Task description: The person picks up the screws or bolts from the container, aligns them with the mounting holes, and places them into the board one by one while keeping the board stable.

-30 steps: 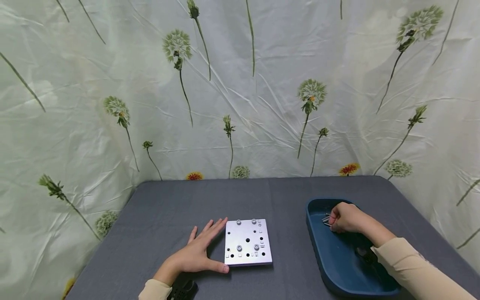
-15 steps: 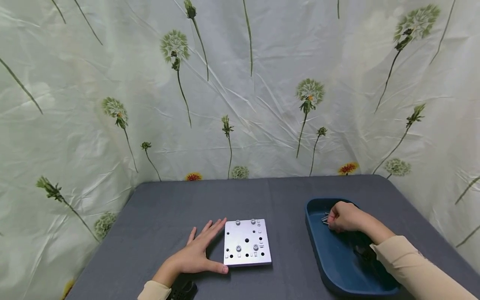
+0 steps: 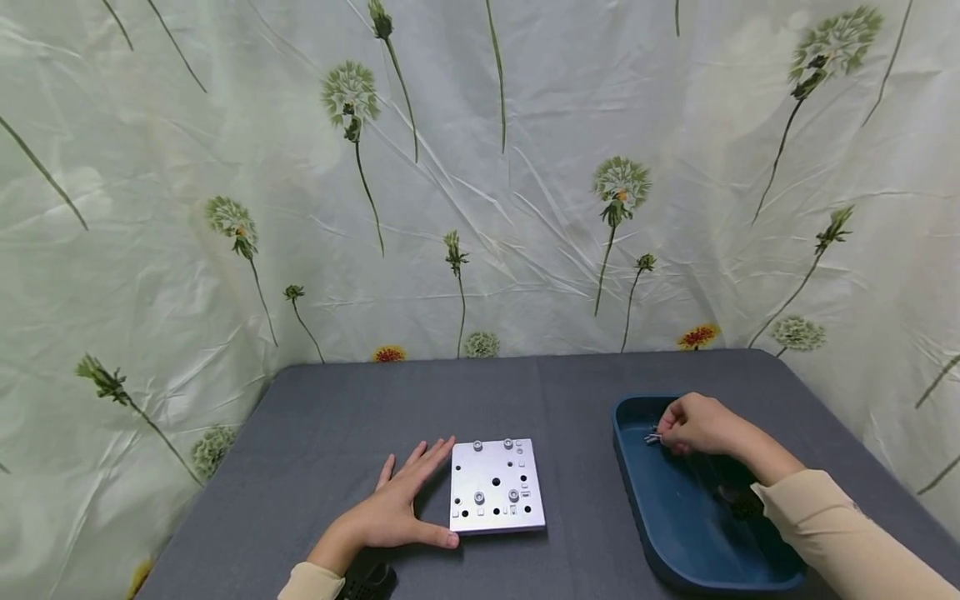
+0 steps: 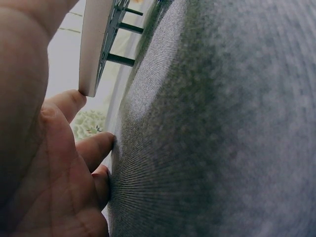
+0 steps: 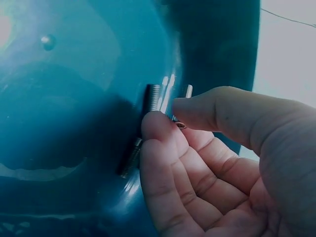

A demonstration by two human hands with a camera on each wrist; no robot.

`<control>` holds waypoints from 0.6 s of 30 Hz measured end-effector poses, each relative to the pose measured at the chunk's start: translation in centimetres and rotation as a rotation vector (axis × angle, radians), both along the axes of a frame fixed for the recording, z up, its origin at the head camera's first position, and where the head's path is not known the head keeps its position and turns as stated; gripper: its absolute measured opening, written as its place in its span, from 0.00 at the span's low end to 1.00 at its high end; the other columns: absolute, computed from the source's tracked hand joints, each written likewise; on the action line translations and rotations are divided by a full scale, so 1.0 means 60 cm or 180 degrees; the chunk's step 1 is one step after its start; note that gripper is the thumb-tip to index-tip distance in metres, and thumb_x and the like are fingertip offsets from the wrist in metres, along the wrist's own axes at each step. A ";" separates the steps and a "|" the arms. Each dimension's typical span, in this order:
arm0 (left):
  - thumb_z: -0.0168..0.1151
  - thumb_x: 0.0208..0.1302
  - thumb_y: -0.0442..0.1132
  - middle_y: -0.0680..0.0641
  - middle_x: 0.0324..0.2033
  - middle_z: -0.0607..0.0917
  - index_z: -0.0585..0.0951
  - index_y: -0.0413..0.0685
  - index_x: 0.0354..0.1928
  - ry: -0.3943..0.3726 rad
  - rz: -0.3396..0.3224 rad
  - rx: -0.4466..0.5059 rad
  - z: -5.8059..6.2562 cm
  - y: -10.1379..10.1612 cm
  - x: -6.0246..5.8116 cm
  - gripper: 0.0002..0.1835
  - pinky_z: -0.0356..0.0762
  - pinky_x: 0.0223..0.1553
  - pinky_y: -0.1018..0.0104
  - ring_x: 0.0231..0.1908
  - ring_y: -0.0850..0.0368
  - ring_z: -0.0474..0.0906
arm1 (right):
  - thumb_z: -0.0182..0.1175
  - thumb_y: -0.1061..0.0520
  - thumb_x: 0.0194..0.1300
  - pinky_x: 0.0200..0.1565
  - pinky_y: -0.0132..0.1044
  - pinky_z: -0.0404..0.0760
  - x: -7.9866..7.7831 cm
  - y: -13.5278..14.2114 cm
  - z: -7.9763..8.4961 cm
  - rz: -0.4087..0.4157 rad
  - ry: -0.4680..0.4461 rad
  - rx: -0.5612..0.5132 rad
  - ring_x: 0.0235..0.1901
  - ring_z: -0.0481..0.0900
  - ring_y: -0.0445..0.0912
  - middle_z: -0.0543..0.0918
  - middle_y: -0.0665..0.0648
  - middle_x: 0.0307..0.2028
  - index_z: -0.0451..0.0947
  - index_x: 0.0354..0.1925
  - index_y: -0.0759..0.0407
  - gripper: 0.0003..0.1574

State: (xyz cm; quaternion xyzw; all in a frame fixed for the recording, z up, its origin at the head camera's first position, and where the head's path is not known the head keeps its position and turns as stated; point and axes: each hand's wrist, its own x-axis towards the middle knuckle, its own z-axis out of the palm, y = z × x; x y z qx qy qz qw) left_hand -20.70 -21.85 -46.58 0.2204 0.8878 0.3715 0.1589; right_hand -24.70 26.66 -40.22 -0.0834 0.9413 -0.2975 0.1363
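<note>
A square silver metal plate (image 3: 480,467), pierced with holes, has several socket head screws (image 3: 479,497) standing in its face. Screw shanks (image 4: 121,59) stick out beneath it in the left wrist view. My left hand (image 3: 397,508) lies along its left side, fingers spread, with the thumb at the near corner and the index fingertip at the far one. Inside a blue tray (image 3: 690,542), my right hand (image 3: 701,425) pinches a screw (image 5: 189,91) between thumb and index finger; the thumb hides its middle. Loose screws (image 5: 129,160) lie on the tray floor beside the fingertips.
A grey cloth (image 3: 570,417) covers the table. The tray stands at the right, its raised wall around the right hand. A flowered curtain (image 3: 540,208) hangs behind the table. A black device (image 3: 367,582) is at the left wrist.
My right hand has risen slightly and shifted a little to the right within the tray. The left hand and the plate have stayed in place.
</note>
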 end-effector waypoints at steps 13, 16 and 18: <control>0.86 0.51 0.59 0.43 0.87 0.52 0.51 0.62 0.88 -0.0013 0.0025 -0.0002 -0.001 0.000 0.001 0.69 0.17 0.74 0.18 0.87 0.32 0.36 | 0.60 0.62 0.74 0.34 0.36 0.82 -0.006 0.006 0.019 0.0077 -0.0225 -0.0599 0.30 0.80 0.44 0.86 0.54 0.30 0.85 0.47 0.73 0.13; 0.86 0.51 0.59 0.43 0.87 0.52 0.51 0.63 0.88 -0.0010 0.0019 -0.0001 -0.001 -0.001 0.000 0.69 0.18 0.74 0.18 0.87 0.32 0.35 | 0.60 0.61 0.76 0.35 0.37 0.84 -0.009 0.005 0.024 0.0086 -0.0291 -0.0743 0.31 0.80 0.44 0.87 0.56 0.32 0.85 0.50 0.74 0.15; 0.86 0.51 0.59 0.43 0.87 0.52 0.51 0.64 0.88 -0.0007 0.0016 0.0004 -0.001 -0.001 0.000 0.69 0.18 0.74 0.18 0.87 0.32 0.35 | 0.60 0.60 0.78 0.36 0.38 0.85 -0.010 0.004 0.027 0.0096 -0.0307 -0.0799 0.32 0.81 0.45 0.88 0.57 0.34 0.84 0.51 0.75 0.17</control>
